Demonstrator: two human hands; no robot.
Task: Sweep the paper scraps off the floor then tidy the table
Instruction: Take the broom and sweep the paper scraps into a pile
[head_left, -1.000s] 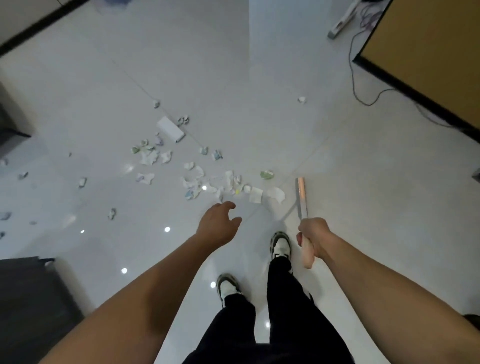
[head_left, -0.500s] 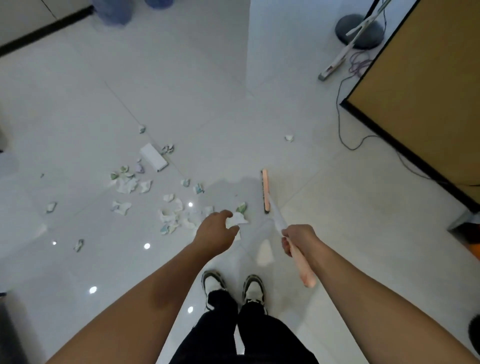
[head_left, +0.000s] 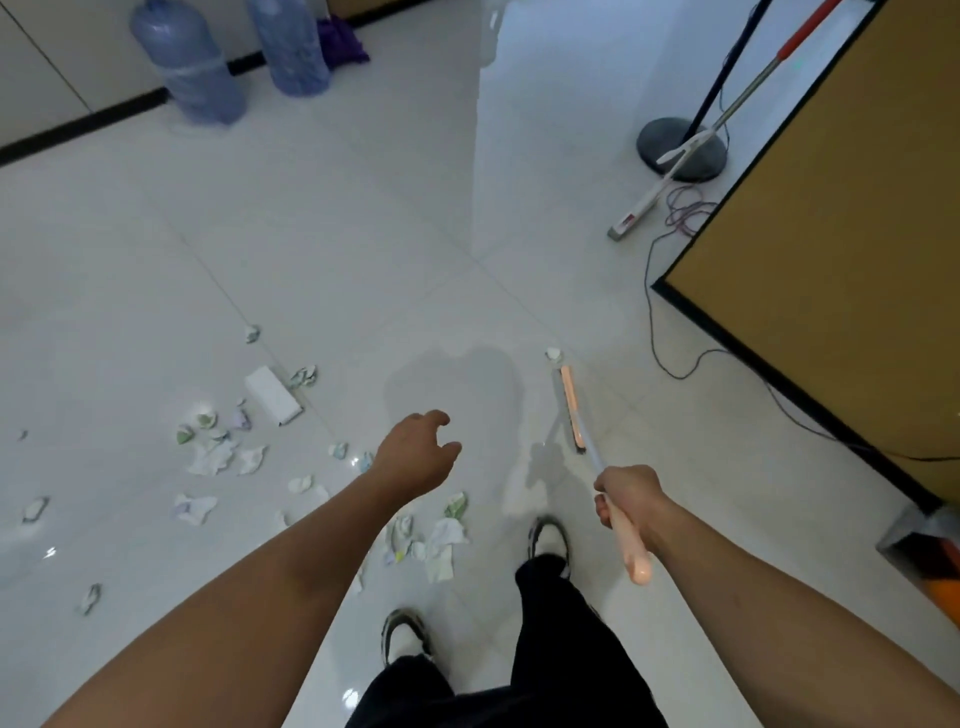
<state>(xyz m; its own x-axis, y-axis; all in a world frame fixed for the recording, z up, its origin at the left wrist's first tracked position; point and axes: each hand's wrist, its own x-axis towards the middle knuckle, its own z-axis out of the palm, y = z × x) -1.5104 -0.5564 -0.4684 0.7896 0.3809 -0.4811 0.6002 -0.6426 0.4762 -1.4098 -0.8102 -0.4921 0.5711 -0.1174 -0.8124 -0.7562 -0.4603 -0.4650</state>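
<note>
Your right hand (head_left: 626, 499) was clamped on the broom (head_left: 571, 410), its head on the floor beside one scrap (head_left: 554, 354). Your left hand (head_left: 415, 452) hung spread and empty. Most scraps (head_left: 218, 452) lay left, some just beside your shoes (head_left: 548, 540); stepping could scatter them. Right, a cord (head_left: 675, 364) and panel edge (head_left: 779, 374) could snag a wide sweep; floor ahead was open.
</note>
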